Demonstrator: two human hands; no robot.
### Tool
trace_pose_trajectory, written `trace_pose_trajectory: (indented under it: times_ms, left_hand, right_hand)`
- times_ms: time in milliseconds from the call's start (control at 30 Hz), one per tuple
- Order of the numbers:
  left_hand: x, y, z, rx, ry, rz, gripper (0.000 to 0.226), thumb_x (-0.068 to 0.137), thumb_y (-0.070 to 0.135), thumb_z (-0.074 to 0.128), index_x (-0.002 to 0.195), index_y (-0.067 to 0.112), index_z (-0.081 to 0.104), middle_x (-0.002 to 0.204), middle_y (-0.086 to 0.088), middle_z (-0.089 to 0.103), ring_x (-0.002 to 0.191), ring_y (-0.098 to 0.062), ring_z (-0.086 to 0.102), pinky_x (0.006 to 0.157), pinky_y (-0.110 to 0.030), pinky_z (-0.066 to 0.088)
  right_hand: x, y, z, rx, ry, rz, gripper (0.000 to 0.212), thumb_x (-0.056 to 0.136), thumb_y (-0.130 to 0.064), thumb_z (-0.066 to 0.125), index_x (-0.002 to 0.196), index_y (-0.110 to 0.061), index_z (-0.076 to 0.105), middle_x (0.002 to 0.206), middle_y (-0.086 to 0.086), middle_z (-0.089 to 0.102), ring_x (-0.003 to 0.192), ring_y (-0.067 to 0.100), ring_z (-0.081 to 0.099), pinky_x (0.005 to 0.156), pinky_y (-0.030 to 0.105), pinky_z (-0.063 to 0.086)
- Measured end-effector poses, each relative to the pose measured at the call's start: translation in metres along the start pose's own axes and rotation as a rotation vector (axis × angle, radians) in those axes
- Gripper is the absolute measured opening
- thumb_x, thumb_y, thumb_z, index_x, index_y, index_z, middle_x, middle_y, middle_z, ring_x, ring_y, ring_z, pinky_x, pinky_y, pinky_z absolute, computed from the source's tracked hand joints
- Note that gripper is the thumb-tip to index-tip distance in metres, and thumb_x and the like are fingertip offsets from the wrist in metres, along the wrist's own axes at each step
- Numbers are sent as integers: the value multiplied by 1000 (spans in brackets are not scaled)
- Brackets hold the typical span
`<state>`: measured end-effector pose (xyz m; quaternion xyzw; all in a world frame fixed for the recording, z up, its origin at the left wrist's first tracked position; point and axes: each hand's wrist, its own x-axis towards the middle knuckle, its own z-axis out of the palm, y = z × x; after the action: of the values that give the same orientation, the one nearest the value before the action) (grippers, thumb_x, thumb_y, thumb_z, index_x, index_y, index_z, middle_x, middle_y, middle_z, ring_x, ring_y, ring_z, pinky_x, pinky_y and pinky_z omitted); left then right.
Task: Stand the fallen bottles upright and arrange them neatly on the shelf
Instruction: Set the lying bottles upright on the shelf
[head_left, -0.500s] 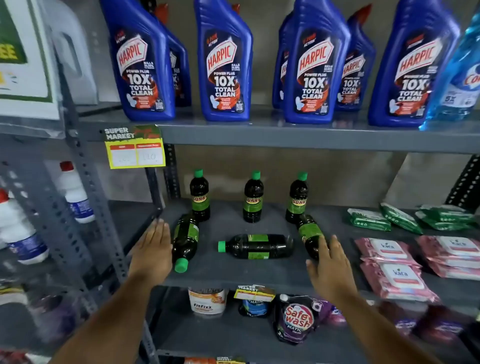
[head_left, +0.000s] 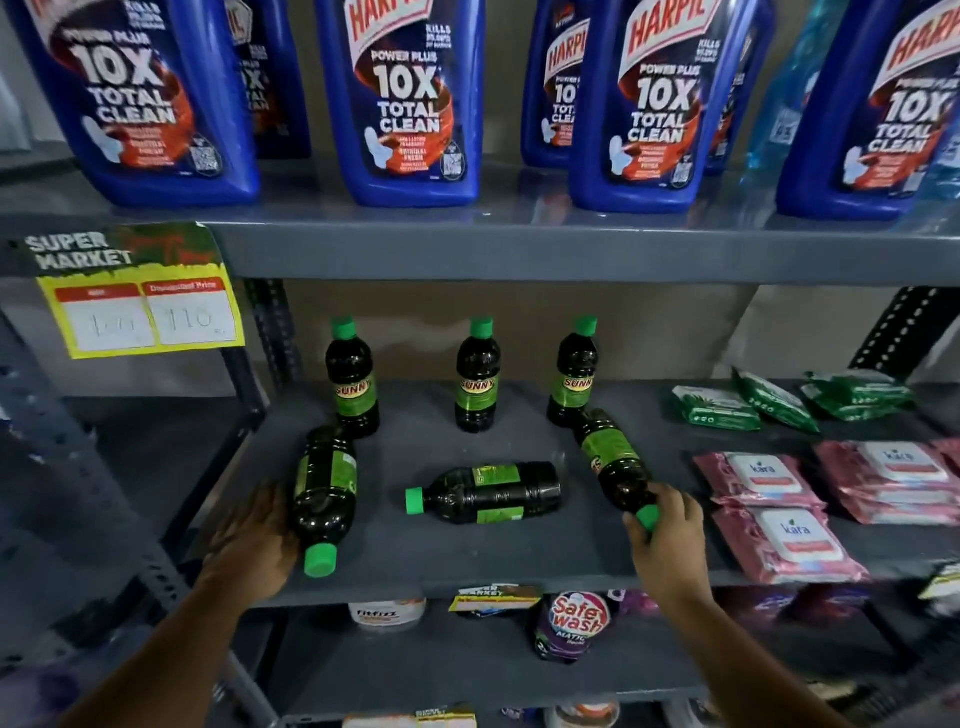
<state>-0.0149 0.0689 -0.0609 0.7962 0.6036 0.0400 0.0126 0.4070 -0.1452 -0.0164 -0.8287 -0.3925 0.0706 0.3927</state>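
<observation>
Three dark Sunny bottles with green caps stand upright at the back of the grey shelf (head_left: 415, 561): left (head_left: 352, 382), middle (head_left: 477, 382), right (head_left: 574, 379). Three more lie flat in front. The left fallen bottle (head_left: 324, 493) points its cap toward me; my left hand (head_left: 260, 535) cups its left side. The middle fallen bottle (head_left: 488, 492) lies crosswise, cap to the left, untouched. The right fallen bottle (head_left: 613, 462) lies slanted; my right hand (head_left: 670, 530) closes around its capped neck.
Pink Kara wipe packs (head_left: 779, 530) and green packs (head_left: 717, 408) fill the shelf's right side. Large blue Harpic bottles (head_left: 410, 104) stand on the shelf above. A yellow price tag (head_left: 140, 306) hangs at left. A Safewash pouch (head_left: 571, 623) sits on the shelf below.
Both hands moved forward onto the outer fallen bottles: left now against the left one, right now around the right one's neck. The view has come closer to the shelf.
</observation>
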Motion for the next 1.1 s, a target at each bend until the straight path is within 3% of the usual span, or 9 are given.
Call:
trace_pose_trajectory:
  times_ms: [167,267,400,600,800,900,967,1100]
  left_hand:
    - [-12,8,-12,-100,-37,0,66,84,16,58,142,-2,31,150,-27,30,138,-44,29,112,-55,25]
    - [-18,12,-18,-118,-11,8,66,86,19,54,144,-1,28,152,-25,28,140,-42,26,113,-54,21]
    - [-19,8,-18,-105,-25,-32,74,81,38,25,148,7,20,157,-17,23,144,-36,21,116,-49,19]
    - [-20,13,-18,-116,-46,-54,64,93,29,33,149,9,11,160,-13,14,146,-31,13,119,-46,14]
    - [-22,16,-22,-139,-73,-82,62,94,30,30,150,12,8,161,-9,9,147,-26,9,119,-43,10]
    - [-23,18,-25,-148,-78,-84,62,94,33,26,150,12,9,161,-9,10,147,-26,10,120,-43,10]
    - [-25,18,-25,-153,-71,-78,63,93,36,23,150,12,11,160,-10,13,147,-27,11,119,-44,10]
    - [-25,18,-27,-159,-63,-76,62,93,35,24,149,12,12,160,-11,14,147,-27,11,119,-44,10]
  right_hand:
    - [-6,-1,-6,-6,39,-38,31,88,-6,62,117,3,54,120,25,45,95,40,54,82,33,39]
    - [0,-12,-23,12,115,-135,29,85,-1,63,113,2,56,114,24,49,98,36,52,83,31,37]
    - [30,-43,-48,11,189,-254,29,85,-3,63,113,-1,57,111,21,55,103,34,50,83,30,34]
    - [86,-77,-58,-100,96,-298,37,89,-17,63,123,-6,56,114,21,60,106,39,53,83,32,37]
    - [103,-79,-44,-2,-5,-170,59,78,-40,70,130,-27,44,120,9,63,110,36,56,94,49,47]
    - [102,-78,-37,64,5,-56,90,60,-53,82,131,-18,38,126,11,52,116,30,50,95,46,46]
    - [99,-77,-32,31,-20,-27,94,55,-48,87,127,-11,40,124,13,49,113,31,50,92,44,47]
    - [97,-71,-24,136,-53,12,71,64,-20,80,123,-15,40,109,6,56,102,27,57,81,37,46]
